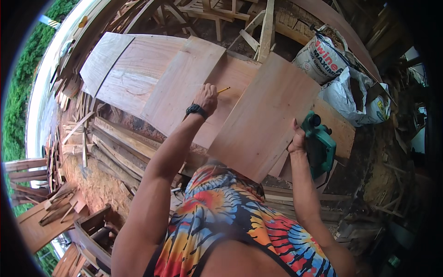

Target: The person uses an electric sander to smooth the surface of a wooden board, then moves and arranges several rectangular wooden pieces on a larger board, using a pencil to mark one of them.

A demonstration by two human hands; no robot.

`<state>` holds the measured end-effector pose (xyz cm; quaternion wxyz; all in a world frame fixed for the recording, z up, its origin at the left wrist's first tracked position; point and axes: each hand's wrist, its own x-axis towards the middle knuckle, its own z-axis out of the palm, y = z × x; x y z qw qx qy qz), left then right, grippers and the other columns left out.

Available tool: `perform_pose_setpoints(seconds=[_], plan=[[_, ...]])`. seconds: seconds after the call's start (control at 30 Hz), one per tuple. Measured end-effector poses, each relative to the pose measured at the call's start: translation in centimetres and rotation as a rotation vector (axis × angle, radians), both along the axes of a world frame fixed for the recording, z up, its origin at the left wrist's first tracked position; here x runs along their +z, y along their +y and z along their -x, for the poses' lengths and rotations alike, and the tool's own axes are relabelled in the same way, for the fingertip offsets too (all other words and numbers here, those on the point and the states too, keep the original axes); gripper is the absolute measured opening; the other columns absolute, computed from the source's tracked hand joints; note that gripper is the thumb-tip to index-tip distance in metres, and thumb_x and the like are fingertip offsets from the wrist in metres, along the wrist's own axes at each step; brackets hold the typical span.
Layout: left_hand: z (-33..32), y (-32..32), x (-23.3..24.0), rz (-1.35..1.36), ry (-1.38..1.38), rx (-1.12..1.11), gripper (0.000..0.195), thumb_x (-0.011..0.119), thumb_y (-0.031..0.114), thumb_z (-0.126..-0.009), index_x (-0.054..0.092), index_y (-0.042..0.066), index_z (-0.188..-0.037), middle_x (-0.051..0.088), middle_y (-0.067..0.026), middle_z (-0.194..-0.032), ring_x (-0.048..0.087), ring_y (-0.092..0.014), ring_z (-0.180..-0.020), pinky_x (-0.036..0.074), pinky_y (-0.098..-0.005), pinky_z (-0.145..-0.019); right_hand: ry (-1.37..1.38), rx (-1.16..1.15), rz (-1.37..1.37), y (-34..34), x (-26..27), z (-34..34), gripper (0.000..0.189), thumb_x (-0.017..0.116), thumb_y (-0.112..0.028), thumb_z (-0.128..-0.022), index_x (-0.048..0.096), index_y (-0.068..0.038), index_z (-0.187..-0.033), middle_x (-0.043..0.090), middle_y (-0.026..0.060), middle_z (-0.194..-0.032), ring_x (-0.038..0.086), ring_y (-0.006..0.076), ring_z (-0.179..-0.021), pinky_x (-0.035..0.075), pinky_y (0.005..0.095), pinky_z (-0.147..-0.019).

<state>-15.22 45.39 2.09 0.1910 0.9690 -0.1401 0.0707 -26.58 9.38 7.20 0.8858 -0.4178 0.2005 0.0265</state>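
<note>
My left hand [206,98], with a dark watch on its wrist, is closed around a yellow pencil [224,90]. It is over a plywood sheet [183,76] lying crosswise on the bench. My right hand [297,139] grips the right edge of a loose rectangular plywood panel [264,114], its thumb pointing up. This panel slants across the bench, its near corner reaching close to my shirt. Just right of that hand rests a green electric hand planer [322,145]. Part of a wider plywood surface [230,74] shows between the two sheets.
Woven sacks [320,59] bearing print stand at the back right, one open white sack [349,91] beside them. A pale board [105,60] lies at the bench's far left. Long timber pieces [121,145] are stacked at the near left. Wooden frames [214,14] stand behind.
</note>
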Motion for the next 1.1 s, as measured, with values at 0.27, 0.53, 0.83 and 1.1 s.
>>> perform_pose_setpoints(seconds=[0.27, 0.53, 0.83, 1.1], plan=[[2.9, 10.7, 2.5, 0.423, -0.002, 0.545, 0.022, 0.054, 0.018, -0.097, 0.057, 0.001, -0.111, 0.066, -0.0193, -0.085, 0.064, -0.039, -0.079, 0.050, -0.0469, -0.074, 0.058, 0.155, 0.051, 5.1, -1.9, -4.4, 0.054, 0.069, -0.022, -0.090, 0.052, 0.007, -0.132, 0.062, 0.0173, -0.123, 0.062, 0.0284, -0.113, 0.050, 0.0397, -0.100], [0.0, 24.4, 0.7, 0.160, 0.032, 0.599, 0.046, 0.077, 0.040, -0.082, 0.068, 0.000, -0.104, 0.068, -0.0182, -0.100, 0.065, -0.033, -0.095, 0.051, -0.0418, -0.085, 0.263, -0.113, 0.782, 11.5, -5.7, -8.6, 0.049, 0.077, -0.035, -0.085, 0.062, 0.007, -0.105, 0.063, 0.0219, -0.114, 0.064, 0.0326, -0.097, 0.052, 0.0441, -0.085], [-5.9, 24.3, -0.7, 0.275, 0.141, 0.306, 0.053, 0.075, 0.045, -0.083, 0.068, -0.001, -0.110, 0.068, -0.0171, -0.089, 0.065, -0.031, -0.082, 0.051, -0.0404, -0.075, 0.046, -0.221, 1.804, 11.5, -8.0, -5.4, 0.061, 0.069, -0.050, -0.088, 0.066, 0.005, -0.116, 0.060, 0.0235, -0.109, 0.055, 0.0389, -0.107, 0.044, 0.0484, -0.094], [-6.6, 21.6, 0.7, 0.171, 0.083, 0.246, 0.054, 0.073, 0.048, -0.082, 0.067, 0.002, -0.110, 0.065, -0.0175, -0.105, 0.064, -0.038, -0.095, 0.052, -0.0459, -0.078, 0.005, -0.233, 1.856, 14.8, -8.5, -4.1, 0.083, 0.076, -0.055, -0.076, 0.057, 0.004, -0.132, 0.055, 0.0205, -0.134, 0.047, 0.0397, -0.127, 0.035, 0.0510, -0.108]])
